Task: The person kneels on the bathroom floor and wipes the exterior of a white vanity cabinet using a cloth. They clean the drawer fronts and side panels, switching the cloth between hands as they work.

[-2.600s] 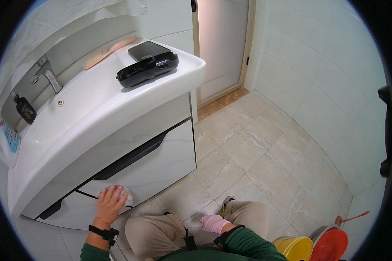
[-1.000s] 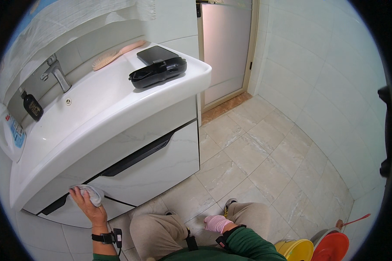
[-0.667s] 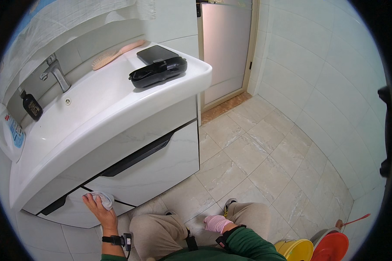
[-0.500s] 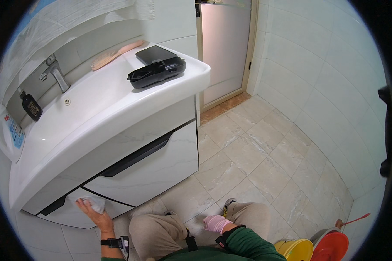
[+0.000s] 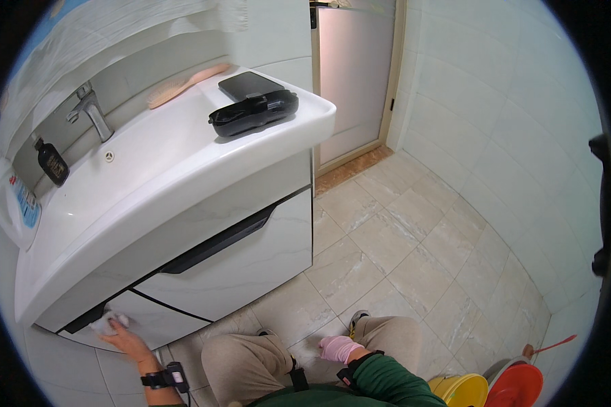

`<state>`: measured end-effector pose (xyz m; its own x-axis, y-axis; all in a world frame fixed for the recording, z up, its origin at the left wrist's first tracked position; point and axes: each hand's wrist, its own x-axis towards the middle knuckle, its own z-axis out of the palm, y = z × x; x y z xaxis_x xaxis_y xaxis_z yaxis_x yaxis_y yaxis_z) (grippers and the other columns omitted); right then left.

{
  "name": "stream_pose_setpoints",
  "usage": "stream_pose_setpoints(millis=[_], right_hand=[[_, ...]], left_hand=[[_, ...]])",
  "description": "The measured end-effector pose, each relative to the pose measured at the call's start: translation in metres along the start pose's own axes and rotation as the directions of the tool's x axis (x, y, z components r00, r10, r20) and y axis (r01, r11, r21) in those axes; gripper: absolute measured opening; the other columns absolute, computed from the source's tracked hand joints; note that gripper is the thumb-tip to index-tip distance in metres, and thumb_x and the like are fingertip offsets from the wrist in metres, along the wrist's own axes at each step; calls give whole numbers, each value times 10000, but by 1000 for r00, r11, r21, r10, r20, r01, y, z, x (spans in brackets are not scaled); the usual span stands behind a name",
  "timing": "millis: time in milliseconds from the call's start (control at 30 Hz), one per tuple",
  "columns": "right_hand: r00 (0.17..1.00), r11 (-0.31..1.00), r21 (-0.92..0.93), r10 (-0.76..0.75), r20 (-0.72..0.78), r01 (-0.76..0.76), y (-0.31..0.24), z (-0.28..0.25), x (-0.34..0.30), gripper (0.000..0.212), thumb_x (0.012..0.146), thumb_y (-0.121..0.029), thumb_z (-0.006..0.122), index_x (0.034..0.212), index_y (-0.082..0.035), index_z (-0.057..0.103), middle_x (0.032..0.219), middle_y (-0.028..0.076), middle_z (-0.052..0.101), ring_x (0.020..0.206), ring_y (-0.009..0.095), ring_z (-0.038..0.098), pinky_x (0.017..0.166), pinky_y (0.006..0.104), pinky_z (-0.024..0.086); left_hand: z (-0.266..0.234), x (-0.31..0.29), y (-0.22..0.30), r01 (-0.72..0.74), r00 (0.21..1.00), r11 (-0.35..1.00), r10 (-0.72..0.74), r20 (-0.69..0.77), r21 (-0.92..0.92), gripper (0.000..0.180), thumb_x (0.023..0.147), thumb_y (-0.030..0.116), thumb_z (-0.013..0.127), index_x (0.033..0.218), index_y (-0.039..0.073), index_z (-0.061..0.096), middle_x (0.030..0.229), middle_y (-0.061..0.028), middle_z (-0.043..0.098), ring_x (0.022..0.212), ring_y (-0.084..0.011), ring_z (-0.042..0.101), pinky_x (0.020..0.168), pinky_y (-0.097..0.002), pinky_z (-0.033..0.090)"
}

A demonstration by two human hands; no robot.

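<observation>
My left hand (image 5: pixel 126 341), bare, is closed on a crumpled white cloth (image 5: pixel 108 324). It presses the cloth against the lower left drawer front (image 5: pixel 159 319) of the white vanity cabinet, beside the drawer's black handle (image 5: pixel 81 321). A black strap with a small device (image 5: pixel 173 377) circles my left wrist. My right hand (image 5: pixel 340 349) wears a pink glove and is curled into a loose fist between my knees, close to my right leg. Nothing shows sticking out of its fingers.
Above the cabinet is a white basin (image 5: pixel 142 169) with a chrome faucet (image 5: pixel 91 115), dark bottle (image 5: pixel 51 162), white jug (image 5: pixel 13 207), pink hairbrush (image 5: pixel 183 85), flat dark device (image 5: pixel 250 87) and black case (image 5: pixel 254 113). A yellow bucket (image 5: pixel 460 391) and red basin (image 5: pixel 516 386) stand lower right.
My left hand has slid left and slightly down across the drawer front with the cloth, to the black handle. My right hand stays in place. The view has shifted slightly.
</observation>
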<state>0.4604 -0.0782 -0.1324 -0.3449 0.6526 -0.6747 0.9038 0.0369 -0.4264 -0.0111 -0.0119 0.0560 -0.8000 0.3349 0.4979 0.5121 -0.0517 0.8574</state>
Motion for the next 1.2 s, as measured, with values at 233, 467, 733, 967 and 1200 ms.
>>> stream_pose_setpoints(millis=[233, 467, 733, 967, 1200], right_hand=[[998, 998, 21, 57, 40, -58, 0, -6, -2, 403, 836, -313, 604, 1139, -51, 645, 1149, 191, 647, 1097, 370, 602, 914, 434, 482], [999, 1000, 19, 18, 35, -19, 6, 2, 4, 399, 845, -318, 594, 1137, -49, 640, 1142, 195, 648, 1090, 377, 603, 903, 444, 481], [1000, 1000, 3, -12, 17, 12, 2, -3, -3, 400, 846, -313, 588, 1155, -63, 634, 1165, 178, 643, 1099, 366, 601, 910, 438, 483], [1000, 1000, -4, 22, 10, -22, 0, -1, -1, 398, 832, -303, 598, 1144, -62, 644, 1151, 180, 651, 1088, 366, 608, 908, 433, 484], [999, 999, 21, 49, 19, -50, 3, 0, 0, 388, 825, -298, 600, 1125, -59, 654, 1132, 186, 656, 1080, 367, 612, 905, 434, 484]], left_hand=[[32, -54, 17, -684, 727, 707, 645, 234, 178, 673, 887, -50, 500, 1482, 38, 198, 1556, -196, 167, 1430, -339, 218, 1129, -427, 269], [-15, 21, -40, -273, 962, 961, 272, -16, -41, 576, 951, 119, 513, 1443, -17, 248, 1483, -237, 286, 1316, -346, 370, 1086, -415, 310], [-46, 80, -75, 195, 941, 928, -268, -206, -316, 542, 982, 356, 515, 1308, -55, 380, 1262, -208, 505, 1107, -280, 514, 970, -394, 412], [-4, -3, -31, 139, 990, 990, -139, -38, -6, 571, 987, 269, 512, 1398, -56, 286, 1386, -239, 397, 1237, -316, 435, 1041, -409, 364], [47, -104, 15, -541, 836, 803, 482, 262, 249, 800, 853, -62, 537, 1514, 42, 100, 1574, -197, 74, 1443, -342, 168, 1148, -450, 233]])
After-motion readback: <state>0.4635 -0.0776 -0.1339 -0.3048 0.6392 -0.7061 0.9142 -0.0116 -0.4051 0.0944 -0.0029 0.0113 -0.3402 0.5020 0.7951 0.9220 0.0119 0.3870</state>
